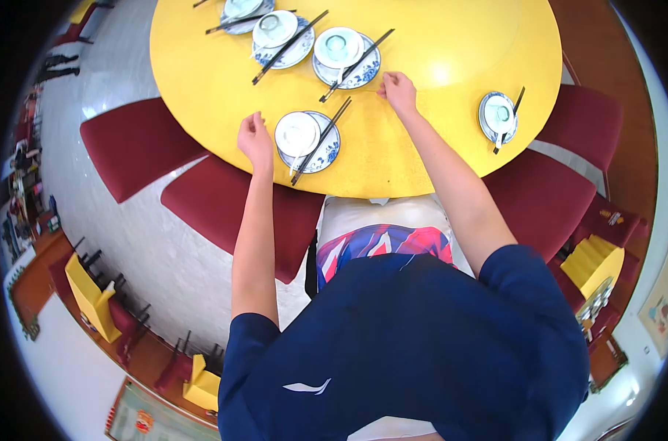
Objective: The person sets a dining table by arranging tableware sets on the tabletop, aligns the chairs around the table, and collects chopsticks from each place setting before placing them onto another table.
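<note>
My left hand [255, 142], fingers curled in, is just left of the nearest place setting on the yellow round table. That setting has a blue-and-white plate [326, 155], a white bowl [297, 133] on it, and dark chopsticks [321, 140] across the right side. My right hand [399, 93] is also curled, beside the lower right rim of another patterned plate [363, 73]. On this second plate sit a bowl with a glass [339, 48], a white spoon [340, 76] and chopsticks [357, 65]. Neither hand shows anything held.
Two more settings with bowls [275, 29] stand at the table's upper left; another bowl [498, 112] sits at the right. Dark red chairs [139, 143] line the yellow table's [451, 147] near edge on both sides. Other yellow-covered tables [595, 264] stand behind.
</note>
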